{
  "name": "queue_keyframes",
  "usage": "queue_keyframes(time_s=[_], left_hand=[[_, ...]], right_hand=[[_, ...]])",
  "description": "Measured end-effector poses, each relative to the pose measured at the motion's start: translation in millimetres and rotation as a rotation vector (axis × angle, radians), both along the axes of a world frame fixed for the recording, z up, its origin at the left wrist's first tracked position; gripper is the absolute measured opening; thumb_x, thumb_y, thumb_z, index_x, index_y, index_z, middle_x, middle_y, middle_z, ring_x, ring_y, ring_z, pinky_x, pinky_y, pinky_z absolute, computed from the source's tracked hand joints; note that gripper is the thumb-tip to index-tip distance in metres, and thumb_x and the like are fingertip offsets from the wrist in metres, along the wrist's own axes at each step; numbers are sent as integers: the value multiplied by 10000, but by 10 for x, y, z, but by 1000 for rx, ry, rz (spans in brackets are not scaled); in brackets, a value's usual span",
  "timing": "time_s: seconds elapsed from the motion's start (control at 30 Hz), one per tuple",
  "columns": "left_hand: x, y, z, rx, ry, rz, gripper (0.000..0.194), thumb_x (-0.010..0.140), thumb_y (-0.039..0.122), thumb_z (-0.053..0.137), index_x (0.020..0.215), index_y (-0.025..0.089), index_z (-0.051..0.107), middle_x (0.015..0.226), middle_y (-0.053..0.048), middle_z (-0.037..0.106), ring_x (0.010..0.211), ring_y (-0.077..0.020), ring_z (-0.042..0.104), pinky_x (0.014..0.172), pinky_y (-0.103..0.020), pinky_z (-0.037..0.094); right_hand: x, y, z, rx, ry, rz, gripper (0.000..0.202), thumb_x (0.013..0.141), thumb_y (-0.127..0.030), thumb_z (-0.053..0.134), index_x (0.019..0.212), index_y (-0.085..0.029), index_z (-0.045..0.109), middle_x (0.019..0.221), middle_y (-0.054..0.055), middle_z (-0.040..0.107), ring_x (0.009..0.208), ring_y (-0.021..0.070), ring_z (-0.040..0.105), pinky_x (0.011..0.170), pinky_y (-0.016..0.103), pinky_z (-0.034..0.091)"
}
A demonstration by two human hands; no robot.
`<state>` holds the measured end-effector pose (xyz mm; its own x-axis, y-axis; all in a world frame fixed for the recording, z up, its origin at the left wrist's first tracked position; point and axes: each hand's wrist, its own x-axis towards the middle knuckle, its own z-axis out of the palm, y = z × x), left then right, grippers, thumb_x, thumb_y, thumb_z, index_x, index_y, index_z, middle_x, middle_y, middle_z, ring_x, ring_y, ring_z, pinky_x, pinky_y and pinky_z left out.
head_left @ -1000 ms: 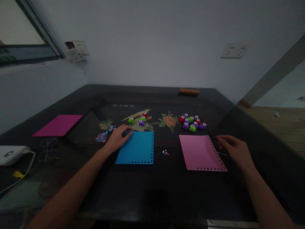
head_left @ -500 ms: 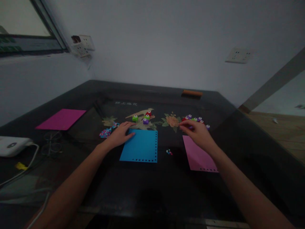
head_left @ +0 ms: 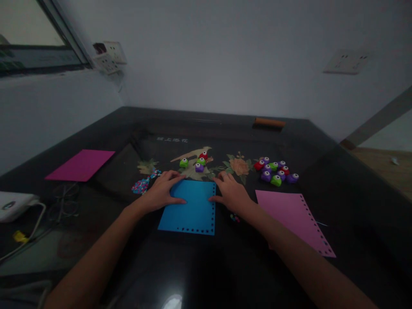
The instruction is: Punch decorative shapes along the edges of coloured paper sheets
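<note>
A blue sheet of paper (head_left: 192, 210) lies flat in front of me, with rows of dark round holes along its right and near edges. My left hand (head_left: 163, 189) rests on its left edge, thumb and fingers apart. At the right edge is my right hand (head_left: 231, 192), its thumb and fingers also spread and touching the sheet near its far corner. Just beyond the paper stand several small one-eyed toys, among them a green one (head_left: 183, 163) and a purple one (head_left: 199, 168). A few tiny coloured beads (head_left: 235, 218) lie partly behind my right wrist.
A pink holed sheet (head_left: 286, 210) lies right, under my forearm. Beyond it sits a cluster of one-eyed toys (head_left: 276, 180). Small beads (head_left: 140, 186) are piled left, near a magenta sheet (head_left: 80, 165), glasses (head_left: 66, 199) and a white corded device (head_left: 16, 206). A brown roll (head_left: 269, 122) lies far back.
My right hand has moved left from beside the toy cluster to the blue sheet's right edge. The left hand stays at the left edge. The view has shifted slightly.
</note>
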<state>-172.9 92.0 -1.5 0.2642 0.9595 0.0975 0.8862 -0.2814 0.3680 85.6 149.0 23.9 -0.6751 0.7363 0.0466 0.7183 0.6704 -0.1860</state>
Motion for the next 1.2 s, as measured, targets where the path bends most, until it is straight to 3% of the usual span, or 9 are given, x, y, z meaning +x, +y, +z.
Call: queue_keyframes(time_s=[0.17,0.53,0.9,1.2], left_hand=[[-11,22,-15,-13,4,-2,756,661,619,639,1305,267,461,1182,-91,456,1104,-297,441,963,-446,362],[26,18,29,-6,31,8,743,660,604,651,1262,201,483,1217,-124,424,1130,-312,425,972,-455,357],[132,9,28,53,-13,-4,679,696,560,646,1229,182,462,1191,-127,484,1106,-304,451,946,-450,363],[211,-8,44,69,-116,26,593,727,472,654,1212,188,462,1158,-105,527,1097,-290,484,931,-433,391]], right_hand=[[-19,-42,51,-29,-14,13,497,732,-396,684,1165,-179,575,1163,156,531,1029,300,525,692,395,520],[-23,-64,61,-38,72,-6,474,708,-322,701,1124,-180,523,1106,105,556,1004,280,548,653,352,493],[22,34,-23,-18,99,-50,256,747,-259,651,983,-181,586,1028,80,583,894,227,582,647,312,438],[1,55,-76,-55,87,-109,190,769,-246,618,948,-186,641,982,82,621,868,225,583,616,300,398]])
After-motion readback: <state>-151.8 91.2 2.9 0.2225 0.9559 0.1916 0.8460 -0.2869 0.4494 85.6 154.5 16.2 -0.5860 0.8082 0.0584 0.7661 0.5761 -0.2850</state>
